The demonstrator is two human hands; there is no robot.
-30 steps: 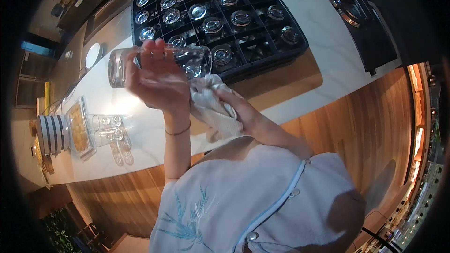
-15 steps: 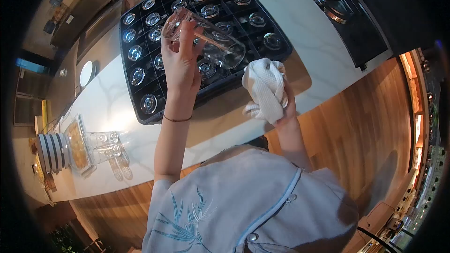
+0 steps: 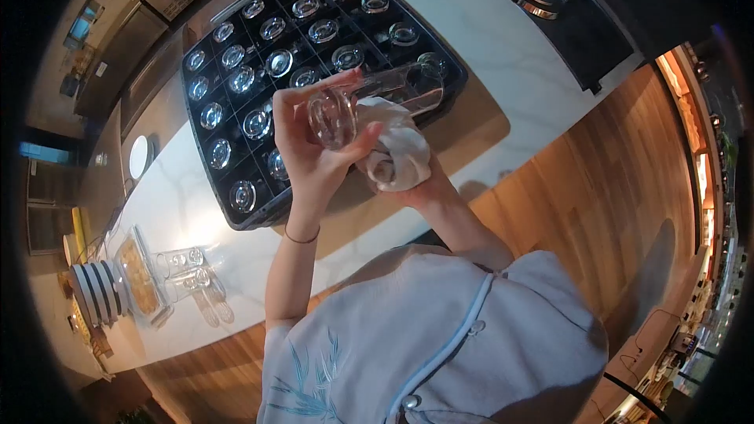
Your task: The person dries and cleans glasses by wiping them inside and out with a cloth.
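A tall clear drinking glass lies almost level in my left hand, its thick base toward my palm and fingers wrapped round that end. My right hand grips a bunched white cloth, which presses against the near side of the glass. The cloth hides most of my right fingers. Below both hands is a black divided glass rack, with upturned glasses in its compartments, their round bases showing.
The rack stands on a white marbled counter. At the left are several clear glasses, a clear tray of yellowish contents, striped stacked dishes and a white round plate. A black appliance sits at the right end.
My right hand has brought the cloth leftward and up against the glass. My left hand has turned the glass from slanting downward to nearly level, base end toward me.
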